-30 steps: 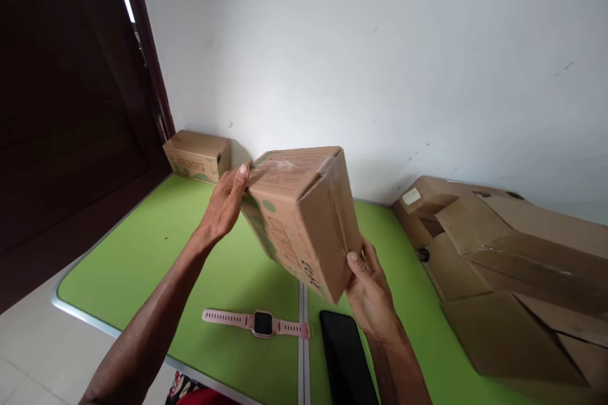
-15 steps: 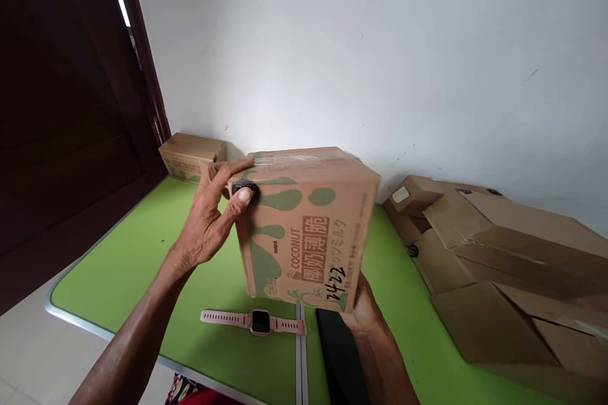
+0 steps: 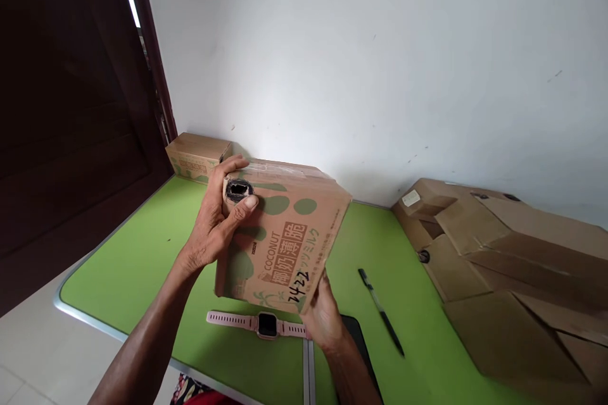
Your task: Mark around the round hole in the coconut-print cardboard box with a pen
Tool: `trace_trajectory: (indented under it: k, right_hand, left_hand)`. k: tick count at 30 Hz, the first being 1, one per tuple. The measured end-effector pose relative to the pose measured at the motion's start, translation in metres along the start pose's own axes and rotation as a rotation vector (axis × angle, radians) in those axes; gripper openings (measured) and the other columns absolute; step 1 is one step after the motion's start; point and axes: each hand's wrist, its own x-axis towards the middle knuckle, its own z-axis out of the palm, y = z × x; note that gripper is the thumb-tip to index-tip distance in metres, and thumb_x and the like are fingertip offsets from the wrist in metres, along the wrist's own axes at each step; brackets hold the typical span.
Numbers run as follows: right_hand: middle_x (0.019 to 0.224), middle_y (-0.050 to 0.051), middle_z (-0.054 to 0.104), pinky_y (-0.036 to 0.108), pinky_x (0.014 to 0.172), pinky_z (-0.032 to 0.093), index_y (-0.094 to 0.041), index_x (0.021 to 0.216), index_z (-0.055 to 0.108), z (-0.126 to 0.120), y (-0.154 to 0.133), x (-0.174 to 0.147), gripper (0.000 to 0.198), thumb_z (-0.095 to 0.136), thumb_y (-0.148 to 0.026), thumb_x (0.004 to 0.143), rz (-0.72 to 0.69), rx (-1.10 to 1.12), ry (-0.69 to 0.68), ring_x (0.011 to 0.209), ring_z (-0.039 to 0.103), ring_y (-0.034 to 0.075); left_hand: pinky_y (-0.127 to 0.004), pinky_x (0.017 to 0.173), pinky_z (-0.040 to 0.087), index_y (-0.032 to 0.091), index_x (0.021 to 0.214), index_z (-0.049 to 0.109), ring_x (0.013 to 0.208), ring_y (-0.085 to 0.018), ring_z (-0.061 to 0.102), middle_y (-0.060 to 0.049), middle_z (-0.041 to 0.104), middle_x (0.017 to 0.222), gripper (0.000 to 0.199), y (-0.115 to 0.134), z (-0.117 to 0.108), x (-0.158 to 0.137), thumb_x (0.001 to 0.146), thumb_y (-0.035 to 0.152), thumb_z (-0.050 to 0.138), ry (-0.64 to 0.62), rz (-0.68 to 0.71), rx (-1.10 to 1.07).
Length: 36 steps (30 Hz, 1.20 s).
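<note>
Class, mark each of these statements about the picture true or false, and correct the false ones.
1. Both hands hold the printed carton. True: left hand, right hand.
2. The pink watch is on the person's wrist. False: it lies flat on the green table.
3. A black pen lies on the table. True.
4. The carton rests flat on the table. False: it is held tilted above it.
5. A small box stands by the wall. True.
</note>
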Motion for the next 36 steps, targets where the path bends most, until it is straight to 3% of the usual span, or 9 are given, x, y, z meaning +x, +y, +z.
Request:
trace_trajectory:
  k: [5,10,14,16,21,26,28,31,36]
  right_hand:
    - [0.152,-0.002,0.077,0.056,0.122,0.055,-0.051,0.136,0.078,0.012,0.018,0.004,0.063,0.052,-0.093,0.096,0.039,-0.027,-0.042,0.152,0.064,0.035]
    - [0.131,0.008,0.086,0.061,0.099,0.066,-0.046,0.136,0.077,0.013,0.024,0.01,0.07,0.047,-0.095,0.096,0.151,-0.012,-0.143,0.122,0.082,0.039]
    - [0.123,0.008,0.088,0.061,0.102,0.065,-0.043,0.128,0.081,0.02,0.028,0.009,0.067,0.056,-0.094,0.092,0.175,0.026,-0.145,0.114,0.085,0.038]
    - [0.128,0.007,0.087,0.06,0.105,0.064,-0.044,0.126,0.082,0.02,0.029,0.006,0.062,0.063,-0.091,0.089,0.148,0.051,-0.085,0.118,0.083,0.039]
    - [0.121,0.008,0.088,0.063,0.1,0.065,-0.037,0.111,0.084,-0.005,0.013,-0.002,0.047,0.071,-0.077,0.09,0.042,0.06,0.235,0.117,0.081,0.042]
    - [0.159,0.012,0.069,0.064,0.127,0.045,-0.031,0.143,0.072,-0.033,-0.047,-0.001,0.07,0.055,-0.082,0.098,-0.24,-0.074,0.642,0.153,0.059,0.038]
    - [0.17,0.013,0.06,0.065,0.131,0.039,-0.029,0.156,0.066,-0.029,-0.077,0.004,0.082,0.057,-0.086,0.097,-0.304,-0.299,0.611,0.158,0.053,0.039]
    - [0.172,0.012,0.059,0.065,0.128,0.043,-0.031,0.161,0.064,-0.012,-0.11,0.013,0.084,0.067,-0.084,0.095,-0.279,-0.589,0.392,0.157,0.055,0.041]
    - [0.157,0.012,0.072,0.053,0.12,0.055,-0.026,0.157,0.066,0.011,-0.118,0.018,0.064,0.053,-0.068,0.111,-0.439,-0.694,0.244,0.147,0.066,0.033]
  left_hand:
    - [-0.055,0.133,0.039,0.028,0.15,0.059,0.159,-0.035,0.049,-0.012,0.056,0.165,0.051,-0.011,-0.001,0.011,0.108,0.057,0.066,-0.136,0.03,0.008]
    - [-0.054,0.126,0.045,0.023,0.161,0.053,0.146,-0.036,0.058,-0.014,0.061,0.16,0.068,-0.021,0.009,0.041,0.107,0.062,0.063,-0.353,-0.047,0.092]
    - [-0.049,0.103,0.059,0.02,0.157,0.059,0.119,-0.034,0.071,-0.014,0.075,0.138,0.076,-0.03,0.026,0.074,0.102,0.073,0.064,-0.57,-0.165,0.134]
    - [-0.047,0.098,0.06,0.021,0.156,0.062,0.114,-0.033,0.073,-0.013,0.077,0.137,0.078,-0.033,0.038,0.084,0.101,0.076,0.064,-0.638,-0.161,0.151]
    - [-0.047,0.114,0.054,0.02,0.159,0.06,0.132,-0.033,0.07,-0.013,0.071,0.153,0.069,-0.029,0.063,0.082,0.108,0.067,0.06,-0.671,0.021,0.224]
    - [-0.052,0.123,0.052,0.023,0.164,0.055,0.144,-0.034,0.066,-0.012,0.065,0.164,0.066,-0.014,0.073,0.071,0.112,0.062,0.057,-0.722,0.057,0.254]
    - [-0.055,0.128,0.049,0.024,0.167,0.053,0.152,-0.035,0.061,-0.012,0.059,0.172,0.065,-0.009,0.075,0.068,0.113,0.06,0.056,-0.74,0.061,0.268]
    - [-0.059,0.131,0.047,0.025,0.167,0.053,0.158,-0.035,0.057,-0.011,0.055,0.175,0.063,-0.001,0.079,0.062,0.113,0.057,0.056,-0.76,0.053,0.286]
    - [-0.06,0.123,0.054,0.022,0.165,0.056,0.149,-0.037,0.065,-0.011,0.062,0.169,0.06,0.015,0.083,0.046,0.114,0.051,0.054,-0.694,0.058,0.374]
